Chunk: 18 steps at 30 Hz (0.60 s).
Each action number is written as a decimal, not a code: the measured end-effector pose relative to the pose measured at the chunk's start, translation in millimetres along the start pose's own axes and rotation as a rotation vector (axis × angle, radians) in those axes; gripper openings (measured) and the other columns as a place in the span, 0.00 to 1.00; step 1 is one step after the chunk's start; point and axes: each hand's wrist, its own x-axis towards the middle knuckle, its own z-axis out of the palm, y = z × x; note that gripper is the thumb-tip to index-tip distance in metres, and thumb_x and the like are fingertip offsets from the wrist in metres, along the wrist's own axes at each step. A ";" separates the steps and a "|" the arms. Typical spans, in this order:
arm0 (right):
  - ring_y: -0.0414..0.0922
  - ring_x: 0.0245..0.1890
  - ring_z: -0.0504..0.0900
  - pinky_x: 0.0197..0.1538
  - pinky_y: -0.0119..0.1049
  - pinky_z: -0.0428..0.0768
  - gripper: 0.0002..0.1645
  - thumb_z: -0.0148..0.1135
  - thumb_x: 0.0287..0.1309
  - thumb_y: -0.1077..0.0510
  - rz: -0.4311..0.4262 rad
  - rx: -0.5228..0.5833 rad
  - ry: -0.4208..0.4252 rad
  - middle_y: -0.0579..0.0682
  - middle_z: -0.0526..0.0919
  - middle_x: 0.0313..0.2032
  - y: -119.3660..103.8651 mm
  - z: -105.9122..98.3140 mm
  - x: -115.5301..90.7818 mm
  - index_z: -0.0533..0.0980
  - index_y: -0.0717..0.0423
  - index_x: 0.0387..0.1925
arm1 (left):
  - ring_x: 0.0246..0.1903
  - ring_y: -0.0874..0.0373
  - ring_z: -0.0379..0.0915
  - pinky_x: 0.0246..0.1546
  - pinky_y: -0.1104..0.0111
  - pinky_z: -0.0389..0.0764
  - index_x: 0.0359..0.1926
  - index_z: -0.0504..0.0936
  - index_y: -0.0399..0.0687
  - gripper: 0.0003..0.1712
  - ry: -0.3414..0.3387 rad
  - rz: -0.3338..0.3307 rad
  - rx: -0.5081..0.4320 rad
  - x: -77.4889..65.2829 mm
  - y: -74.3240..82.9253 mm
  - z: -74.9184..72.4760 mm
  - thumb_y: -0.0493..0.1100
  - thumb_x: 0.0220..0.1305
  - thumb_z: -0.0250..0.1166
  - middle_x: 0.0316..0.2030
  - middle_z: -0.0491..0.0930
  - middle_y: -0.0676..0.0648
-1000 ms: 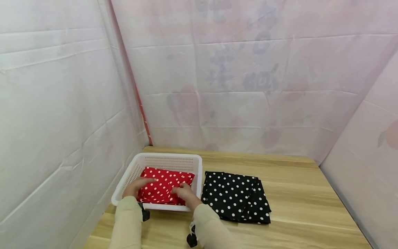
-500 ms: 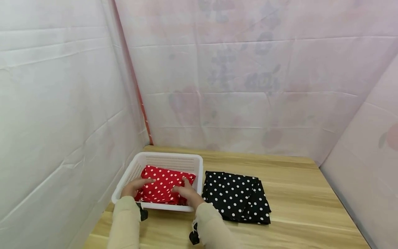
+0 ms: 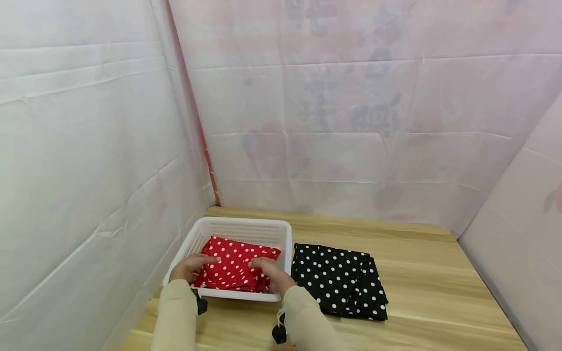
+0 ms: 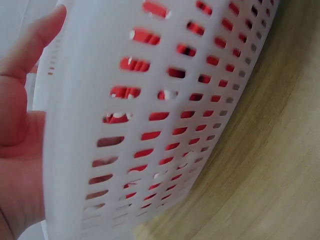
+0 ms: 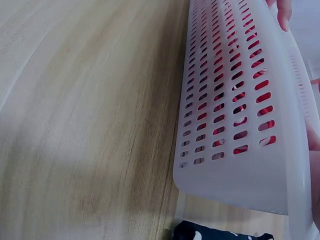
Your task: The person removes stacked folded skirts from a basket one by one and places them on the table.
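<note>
A red cloth with white dots [image 3: 234, 258], folded, lies in a white perforated plastic basket [image 3: 246, 226]. My left hand [image 3: 189, 268] reaches over the basket's near left side to the cloth's left edge. Its thumb stretches over the cloth; its other fingers are hidden. In the left wrist view, the left hand [image 4: 20, 110] shows a spread thumb behind the basket wall. My right hand [image 3: 274, 274] is at the cloth's right edge, thumb extended over it and other fingers largely hidden. The right wrist view catches only a sliver of the right hand [image 5: 315, 185].
A folded black cloth with white dots [image 3: 338, 282] lies on the wooden table [image 3: 421, 282], just right of the basket. Pale printed sheeting [image 3: 333, 161] encloses the table at the back and sides. The left sheet [image 3: 131, 234] stands close to the basket.
Both hands have stayed at the red cloth's sides, with small shifts of the fingers; the right hand has drawn slightly to the right. The whole head view has shifted a little.
</note>
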 end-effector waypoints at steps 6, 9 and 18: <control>0.53 0.48 0.74 0.45 0.51 0.77 0.29 0.59 0.52 0.59 0.017 0.143 -0.001 0.60 0.71 0.53 0.5 -0.8 2.5 0.72 0.62 0.57 | 0.54 0.34 0.58 0.50 0.49 0.68 0.62 0.59 0.34 0.41 -0.014 -0.002 0.014 -0.5 4.0 -3.4 0.48 0.55 0.68 0.58 0.57 0.29; 0.55 0.47 0.74 0.43 0.54 0.78 0.32 0.60 0.52 0.61 0.029 0.140 -0.022 0.61 0.69 0.55 1.2 -0.1 1.8 0.68 0.61 0.61 | 0.54 0.33 0.58 0.50 0.48 0.67 0.65 0.58 0.39 0.41 -0.012 -0.010 0.019 0.0 2.9 -4.3 0.43 0.54 0.68 0.58 0.55 0.29; 0.49 0.37 0.80 0.37 0.42 0.81 0.33 0.62 0.49 0.62 0.040 0.111 0.028 0.57 0.75 0.41 2.2 -0.4 1.8 0.63 0.72 0.55 | 0.52 0.39 0.60 0.47 0.54 0.70 0.64 0.63 0.35 0.36 0.034 0.061 0.054 2.5 -4.6 -1.7 0.35 0.54 0.65 0.59 0.55 0.28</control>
